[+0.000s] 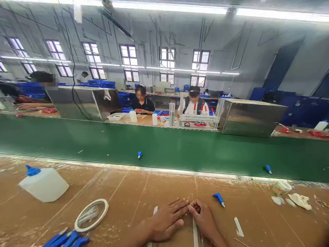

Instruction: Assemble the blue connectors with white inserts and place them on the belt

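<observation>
Rested the left hand (167, 221) flat and unclenched low over the brown bench (167, 187), with fingers stretched toward the right, apparently to steady whatever lay beneath the fingertips. Held the right hand (205, 216) half curled, with thumb and index finger drawn together just beside the left fingertips, seemingly for fine control; could not tell whether anything small was pinched there, because of cover from the fingers. Had a white strip (195, 235) between the hands, running from beside the right thumb to the bottom of view, probably laid lengthwise to be within both hands' reach. Had a pale strip (155, 210) partly covered by the left hand; could not tell whether pressed down by the palm. Had a blue piece (219, 199) just beyond the right hand and a short white strip (239, 227) to the right, both likely set close for easy reach. Had a tape roll (106, 207), a cluster of blue pieces (68, 239) and a white bottle (45, 187) off to the left, perhaps to leave elbow room. Saw a loose blue piece (139, 155) on the green belt (167, 144), presumably for passing along the line.
</observation>
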